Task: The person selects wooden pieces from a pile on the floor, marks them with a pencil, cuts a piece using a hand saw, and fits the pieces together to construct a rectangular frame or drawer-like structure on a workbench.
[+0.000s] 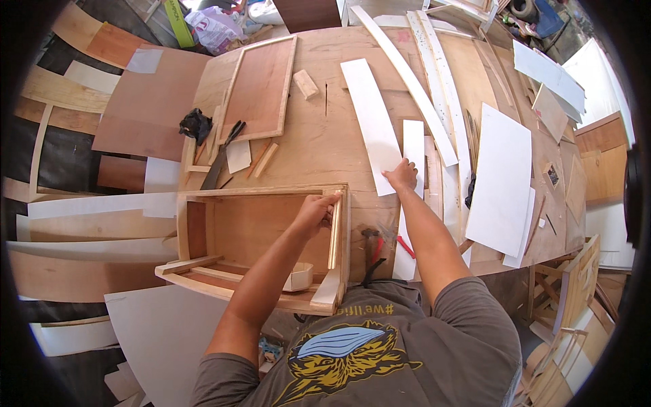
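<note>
**Fingers on trim strip and white laminate**

Fingers of the left hand pinch a thin wooden trim strip standing along the right inner wall of the open wooden box frame at the near worktop edge; beyond it, the right hand presses flat, fingers spread, on a white laminate strip; farther off lie a longer white strip and a framed panel.

I am counting two hands of mine at work: my left hand and my right hand. I am seeing one open wooden box frame, one framed panel lying flat, one small wood block, one hammer, one black rag, and one large white sheet lying on the one workbench.
</note>
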Motion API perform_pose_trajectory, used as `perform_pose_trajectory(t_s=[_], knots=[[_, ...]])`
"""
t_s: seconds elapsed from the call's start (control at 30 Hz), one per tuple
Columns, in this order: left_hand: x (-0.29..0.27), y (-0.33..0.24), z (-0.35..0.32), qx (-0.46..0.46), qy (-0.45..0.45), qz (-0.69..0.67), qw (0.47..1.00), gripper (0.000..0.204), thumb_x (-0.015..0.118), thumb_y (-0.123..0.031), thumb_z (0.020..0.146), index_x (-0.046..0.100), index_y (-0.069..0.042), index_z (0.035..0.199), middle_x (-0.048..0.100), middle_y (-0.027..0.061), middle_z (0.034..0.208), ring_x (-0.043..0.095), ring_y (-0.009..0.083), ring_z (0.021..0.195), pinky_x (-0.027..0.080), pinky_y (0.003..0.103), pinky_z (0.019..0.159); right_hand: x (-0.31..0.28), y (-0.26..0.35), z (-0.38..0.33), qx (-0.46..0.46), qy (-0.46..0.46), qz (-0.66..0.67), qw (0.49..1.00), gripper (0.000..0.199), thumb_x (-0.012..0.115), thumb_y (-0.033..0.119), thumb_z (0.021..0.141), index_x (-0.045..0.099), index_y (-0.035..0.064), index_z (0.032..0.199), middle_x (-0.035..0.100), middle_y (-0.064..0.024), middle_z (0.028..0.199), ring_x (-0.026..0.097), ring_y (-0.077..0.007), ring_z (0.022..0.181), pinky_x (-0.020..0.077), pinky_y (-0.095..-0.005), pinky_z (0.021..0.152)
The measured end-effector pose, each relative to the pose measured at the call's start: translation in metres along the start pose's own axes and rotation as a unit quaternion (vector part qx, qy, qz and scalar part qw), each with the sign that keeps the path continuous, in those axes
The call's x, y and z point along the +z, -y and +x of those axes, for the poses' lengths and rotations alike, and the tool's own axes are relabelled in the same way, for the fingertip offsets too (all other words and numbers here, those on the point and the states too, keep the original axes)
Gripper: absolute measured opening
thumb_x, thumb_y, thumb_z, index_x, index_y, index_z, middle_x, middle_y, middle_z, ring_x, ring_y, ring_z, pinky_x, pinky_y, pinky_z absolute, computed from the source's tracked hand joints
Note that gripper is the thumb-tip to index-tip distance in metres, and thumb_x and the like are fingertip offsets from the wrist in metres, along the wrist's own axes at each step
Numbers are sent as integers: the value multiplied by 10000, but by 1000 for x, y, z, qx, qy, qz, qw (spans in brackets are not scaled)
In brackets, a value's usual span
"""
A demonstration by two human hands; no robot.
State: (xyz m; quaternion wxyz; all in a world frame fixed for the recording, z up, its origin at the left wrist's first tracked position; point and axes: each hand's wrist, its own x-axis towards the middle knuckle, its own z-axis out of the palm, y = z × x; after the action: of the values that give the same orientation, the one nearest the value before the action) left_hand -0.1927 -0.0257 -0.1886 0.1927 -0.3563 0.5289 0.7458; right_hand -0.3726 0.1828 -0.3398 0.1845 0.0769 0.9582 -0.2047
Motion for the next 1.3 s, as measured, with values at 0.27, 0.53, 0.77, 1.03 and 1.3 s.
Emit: perform_pose_trajectory(t_s=[0.27, 0.53, 0.77, 1.03, 1.3], knots=[[10, -6, -5, 9, -26, 30, 999, 350, 686, -353, 968, 629, -66, 775, 579, -1, 598, 564, 104, 464, 451, 247, 417, 0, -5, -2, 0, 5, -17, 1000, 890, 853, 471, 750, 422, 80, 1424, 469, -154, 1398, 477, -364, 1298, 515, -520, 975], [3, 1, 5, 0, -28, 46, 999, 375, 695, -367, 961, 620, -67, 748, 607, 18, 602, 568, 116, 441, 444, 258, 388, 0, -6, -4, 3, 16, -16, 1000, 906, 848, 493, 744, 407, 104, 1434, 469, -155, 1401, 480, -368, 1298, 513, -510, 984], [17, -9, -9, -5, -29, 36, 999, 356, 712, -346, 953, 619, -76, 739, 600, 11, 596, 569, 114, 451, 449, 260, 401, 0, -7, -5, -4, 15, -15, 1000, 906, 845, 499, 745, 410, 102, 1433, 470, -157, 1397, 483, -365, 1296, 515, -501, 986], [13, -3, -3, 1, -32, 20, 999, 334, 705, -332, 961, 622, -86, 752, 565, -18, 589, 531, 93, 441, 438, 252, 407, -11, -3, -23, -16, 19, -31, 999, 954, 877, 522, 693, 426, 67, 1401, 476, -144, 1360, 491, -345, 1277, 532, -504, 948], [15, 3, 0, 10, -42, -2, 999, 316, 712, -331, 957, 628, -87, 774, 544, -36, 600, 530, 82, 460, 439, 245, 416, -3, -2, -20, -5, 4, -51, 999, 997, 892, 553, 648, 432, 58, 1381, 471, -149, 1356, 489, -343, 1272, 537, -498, 936]])
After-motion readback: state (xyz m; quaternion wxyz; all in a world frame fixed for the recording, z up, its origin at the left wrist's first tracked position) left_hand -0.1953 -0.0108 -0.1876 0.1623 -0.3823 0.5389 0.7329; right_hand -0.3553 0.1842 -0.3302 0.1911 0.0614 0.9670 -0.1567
